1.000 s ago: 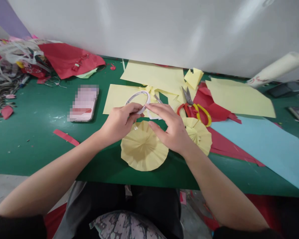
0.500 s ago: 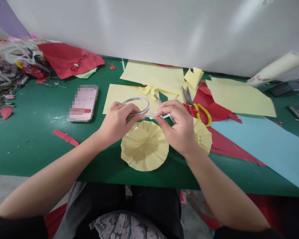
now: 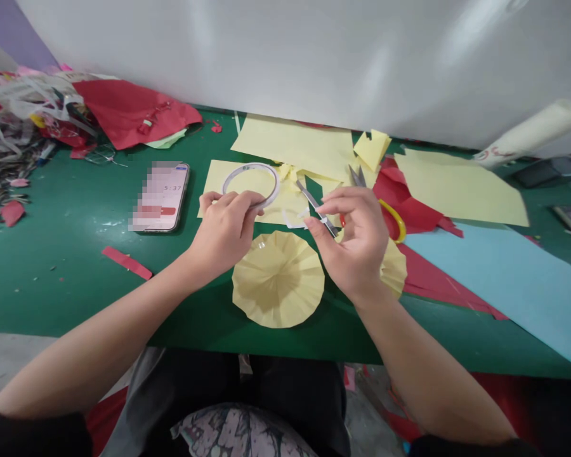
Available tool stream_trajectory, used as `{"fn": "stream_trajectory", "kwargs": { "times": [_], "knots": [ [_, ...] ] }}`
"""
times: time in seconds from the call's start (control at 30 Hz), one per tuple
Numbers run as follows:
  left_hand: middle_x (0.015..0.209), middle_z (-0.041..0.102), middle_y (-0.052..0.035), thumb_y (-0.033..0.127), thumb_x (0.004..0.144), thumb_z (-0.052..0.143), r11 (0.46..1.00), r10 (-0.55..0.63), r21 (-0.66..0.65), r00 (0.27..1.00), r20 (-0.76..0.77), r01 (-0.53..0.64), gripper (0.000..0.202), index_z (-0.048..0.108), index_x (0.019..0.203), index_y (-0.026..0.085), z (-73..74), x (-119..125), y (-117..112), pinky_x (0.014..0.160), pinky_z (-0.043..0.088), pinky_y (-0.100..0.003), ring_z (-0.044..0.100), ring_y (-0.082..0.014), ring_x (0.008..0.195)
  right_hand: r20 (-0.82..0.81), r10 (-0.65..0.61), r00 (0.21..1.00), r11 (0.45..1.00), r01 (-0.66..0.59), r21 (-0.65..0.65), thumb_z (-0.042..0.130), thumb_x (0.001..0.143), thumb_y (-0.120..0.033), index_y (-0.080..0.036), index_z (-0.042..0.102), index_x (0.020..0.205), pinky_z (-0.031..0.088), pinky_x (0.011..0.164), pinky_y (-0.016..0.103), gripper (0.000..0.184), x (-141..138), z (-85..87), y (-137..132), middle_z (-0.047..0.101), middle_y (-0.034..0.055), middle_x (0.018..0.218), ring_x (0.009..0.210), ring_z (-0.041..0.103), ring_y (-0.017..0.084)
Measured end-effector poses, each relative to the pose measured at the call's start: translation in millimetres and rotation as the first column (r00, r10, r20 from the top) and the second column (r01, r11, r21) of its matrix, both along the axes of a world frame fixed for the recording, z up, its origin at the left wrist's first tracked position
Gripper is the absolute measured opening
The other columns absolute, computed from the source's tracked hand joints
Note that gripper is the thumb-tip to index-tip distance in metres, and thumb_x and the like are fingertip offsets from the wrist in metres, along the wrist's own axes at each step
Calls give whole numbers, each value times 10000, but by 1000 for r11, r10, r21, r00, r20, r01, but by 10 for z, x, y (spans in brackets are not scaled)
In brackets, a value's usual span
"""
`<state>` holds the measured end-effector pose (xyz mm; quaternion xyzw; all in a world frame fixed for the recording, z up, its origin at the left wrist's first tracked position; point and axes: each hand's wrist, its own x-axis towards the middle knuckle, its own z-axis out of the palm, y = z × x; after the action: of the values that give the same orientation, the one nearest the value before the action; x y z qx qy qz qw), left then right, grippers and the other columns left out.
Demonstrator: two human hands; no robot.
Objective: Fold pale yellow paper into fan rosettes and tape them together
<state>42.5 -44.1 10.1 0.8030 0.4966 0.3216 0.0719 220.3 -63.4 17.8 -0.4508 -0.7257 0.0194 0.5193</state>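
My left hand (image 3: 224, 230) is closed on the lower edge of a narrow roll of white tape (image 3: 275, 188), held tilted over yellow paper. To its right my right hand (image 3: 356, 244) pinches a small piece of white tape (image 3: 324, 220) between thumb and fingers. Just below and between the hands lies a pleated yellow paper disc (image 3: 278, 279) with a small shiny patch near its upper left edge. A second pleated yellow disc (image 3: 394, 270) is partly hidden behind my right hand. A slim metal tool (image 3: 309, 195) runs under my right fingers, its far part covered.
Scissors (image 3: 393, 219) with yellow handles rest on red paper behind my right hand. A phone (image 3: 164, 197) lies left, near a red strip (image 3: 127, 262). Yellow sheets (image 3: 295, 143) and a blue sheet (image 3: 499, 266) cover the back and right. Scraps (image 3: 19, 133) pile up far left.
My hands have drawn apart: the right moved right with a bit of tape, the left slightly left. The tape roll has tilted to show more of its ring.
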Motion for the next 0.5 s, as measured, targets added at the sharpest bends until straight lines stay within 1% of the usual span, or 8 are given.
{"fn": "stream_trajectory", "kwargs": {
  "times": [0.07, 0.1, 0.2, 0.3, 0.4, 0.5],
  "knots": [
    [782, 677, -10, 156, 821, 423, 1000, -15, 19, 1000, 4, 15, 157, 547, 914, 175, -7, 4, -8, 777, 337, -348, 611, -160, 706, -9, -27, 1000, 999, 27, 38, 607, 726, -198, -236, 545, 856, 496, 700, 351, 149, 6, -1, -2, 536, 39, 888, 860, 544, 180],
    [776, 676, -10, 162, 818, 432, 999, -32, 37, 999, 3, 32, 148, 551, 907, 172, -10, 8, -14, 772, 342, -342, 612, -157, 699, 22, -37, 999, 998, 36, 52, 606, 726, -190, -239, 557, 877, 494, 700, 355, 166, 5, -1, -3, 532, 49, 914, 875, 539, 187],
    [772, 673, -15, 173, 821, 444, 989, -97, 110, 995, -6, 97, 132, 561, 882, 164, -17, 24, -39, 748, 352, -324, 610, -145, 684, 204, -60, 977, 995, 43, 86, 581, 746, -192, -272, 608, 891, 466, 771, 411, 168, -13, -4, -13, 513, 61, 1040, 971, 500, 227],
    [723, 662, 1, 180, 816, 457, 975, -164, 153, 986, -10, 163, 112, 561, 853, 168, -11, 43, -66, 739, 357, -316, 598, -129, 644, 333, -81, 939, 992, 43, 119, 558, 762, -211, -315, 644, 856, 412, 840, 479, 165, -35, -22, -22, 493, 34, 1124, 1028, 454, 258],
    [695, 650, 17, 177, 803, 468, 967, -203, 156, 979, 2, 200, 81, 549, 810, 173, -3, 57, -87, 732, 361, -310, 586, -113, 610, 370, -117, 922, 980, 46, 194, 572, 750, -209, -307, 664, 795, 416, 835, 473, 142, -45, -45, -29, 502, 31, 1110, 1006, 452, 254],
    [685, 644, 22, 184, 792, 477, 969, -201, 150, 979, 21, 196, 60, 525, 757, 172, -8, 66, -103, 712, 362, -307, 576, -104, 582, 396, -141, 907, 967, 40, 253, 592, 735, -205, -292, 667, 757, 443, 802, 437, 116, -45, -56, -41, 517, 36, 1071, 975, 463, 243]
  ]
}}
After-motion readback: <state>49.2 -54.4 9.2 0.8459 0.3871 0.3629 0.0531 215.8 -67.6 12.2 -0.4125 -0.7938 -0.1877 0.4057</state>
